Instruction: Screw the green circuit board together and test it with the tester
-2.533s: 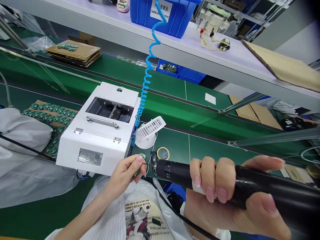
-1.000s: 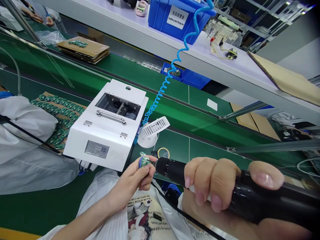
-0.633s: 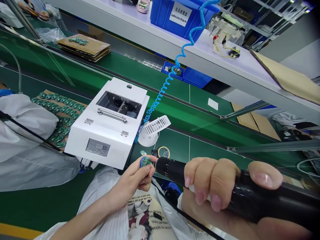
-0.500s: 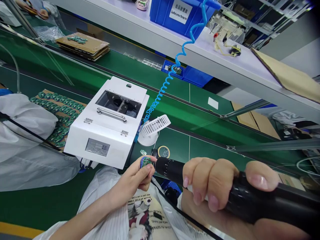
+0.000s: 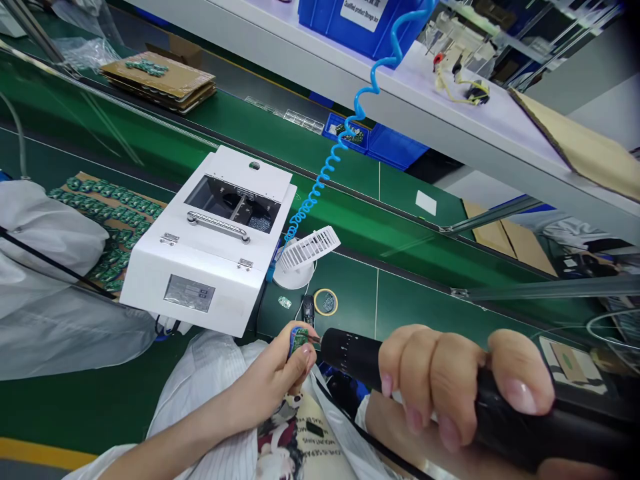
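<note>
My left hand [image 5: 277, 381] pinches a small green circuit board [image 5: 300, 339] with a blue edge between thumb and fingers. My right hand [image 5: 433, 390] is wrapped around a black electric screwdriver [image 5: 353, 351], held roughly level. Its thin bit points left and ends at the board, though the contact point is too small to tell. A second small green board [image 5: 285, 303] lies on the green mat beyond my left hand, apart from it.
A white benchtop machine [image 5: 200, 267] stands left of my hands, beside a small white fan [image 5: 307, 249] and a tape ring [image 5: 327, 302]. Boards fill a cardboard sheet [image 5: 105, 213] at left. A blue coiled hose [image 5: 320, 177] hangs from the white shelf [image 5: 400, 87] above.
Both hands have dropped slightly lower in the view, and the screwdriver has moved with them. The held board now stands more upright, with its blue edge showing.
</note>
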`<state>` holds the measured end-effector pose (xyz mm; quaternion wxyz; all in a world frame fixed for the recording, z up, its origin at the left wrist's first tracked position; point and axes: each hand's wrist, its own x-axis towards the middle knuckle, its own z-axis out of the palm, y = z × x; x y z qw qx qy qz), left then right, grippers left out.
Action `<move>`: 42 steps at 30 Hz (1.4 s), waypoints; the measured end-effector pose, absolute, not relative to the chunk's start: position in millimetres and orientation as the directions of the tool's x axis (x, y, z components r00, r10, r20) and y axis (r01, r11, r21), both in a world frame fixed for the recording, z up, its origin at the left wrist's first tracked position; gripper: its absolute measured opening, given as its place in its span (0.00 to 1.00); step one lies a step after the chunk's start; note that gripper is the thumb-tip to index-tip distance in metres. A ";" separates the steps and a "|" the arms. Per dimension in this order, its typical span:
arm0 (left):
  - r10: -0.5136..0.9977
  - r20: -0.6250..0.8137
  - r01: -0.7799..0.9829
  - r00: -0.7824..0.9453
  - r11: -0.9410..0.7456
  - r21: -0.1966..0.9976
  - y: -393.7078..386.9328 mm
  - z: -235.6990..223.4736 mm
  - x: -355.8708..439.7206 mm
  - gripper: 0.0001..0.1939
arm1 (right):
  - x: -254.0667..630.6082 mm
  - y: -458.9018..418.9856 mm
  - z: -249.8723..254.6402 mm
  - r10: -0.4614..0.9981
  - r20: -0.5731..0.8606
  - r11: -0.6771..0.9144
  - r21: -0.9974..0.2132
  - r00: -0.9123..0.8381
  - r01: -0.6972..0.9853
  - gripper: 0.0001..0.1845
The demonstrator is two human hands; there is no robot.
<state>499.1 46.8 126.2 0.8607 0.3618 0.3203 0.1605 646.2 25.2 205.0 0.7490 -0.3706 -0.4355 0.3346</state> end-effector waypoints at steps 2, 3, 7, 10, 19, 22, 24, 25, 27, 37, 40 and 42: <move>0.493 -0.439 -0.051 0.751 0.706 0.706 46.5 123.1 502.2 0.24 | 645.4 21.6 199.7 0.814 0.423 0.520 -0.836 0.399 -0.175 0.12; 0.482 -0.444 -0.060 0.755 0.725 0.686 46.9 121.1 504.1 0.25 | 645.5 20.2 196.9 0.806 0.423 0.528 -0.830 0.413 -0.181 0.12; 0.456 -0.536 -0.103 0.710 0.821 0.562 51.2 107.0 509.8 0.24 | 660.8 21.8 183.5 0.766 0.402 0.565 -0.794 0.502 -0.225 0.14; 0.462 -0.686 -0.119 0.562 0.866 0.485 53.9 90.1 506.5 0.28 | 692.1 31.2 160.4 0.700 0.369 0.573 -0.801 0.611 -0.172 0.13; 0.507 -0.774 -0.013 0.380 0.839 0.544 43.9 53.3 483.5 0.20 | 753.7 47.4 -10.3 0.691 -0.013 -0.031 -0.999 0.723 0.011 0.22; 0.486 -0.788 0.012 0.377 0.849 0.529 41.3 54.0 482.8 0.20 | 752.0 42.6 -39.6 0.694 -0.038 -0.060 -0.998 0.719 0.005 0.20; 0.470 -0.799 0.031 0.374 0.855 0.517 40.4 56.4 483.5 0.21 | 751.7 40.8 -47.4 0.688 -0.040 -0.062 -0.998 0.725 0.004 0.20; 0.468 -0.802 0.034 0.371 0.856 0.515 40.1 57.6 483.9 0.21 | 752.3 40.7 -49.5 0.685 -0.038 -0.060 -0.998 0.727 0.005 0.20; 0.468 -0.805 0.030 0.365 0.858 0.513 39.5 59.2 484.9 0.22 | 754.4 42.3 -52.5 0.683 -0.031 -0.056 -0.998 0.730 0.011 0.20; 0.471 -0.793 0.015 0.385 0.856 0.516 34.6 55.2 486.3 0.18 | 760.5 56.0 -65.2 0.693 -0.027 -0.040 -0.999 0.720 0.001 0.19; 0.486 -0.783 0.009 0.388 0.847 0.531 33.4 50.5 485.0 0.19 | 760.7 56.8 -59.0 0.675 -0.036 -0.017 -0.999 0.737 -0.034 0.19; 0.488 -0.783 0.035 0.386 0.840 0.541 34.5 49.8 484.9 0.19 | 760.7 53.9 -46.7 0.653 -0.035 0.015 -0.998 0.757 -0.059 0.19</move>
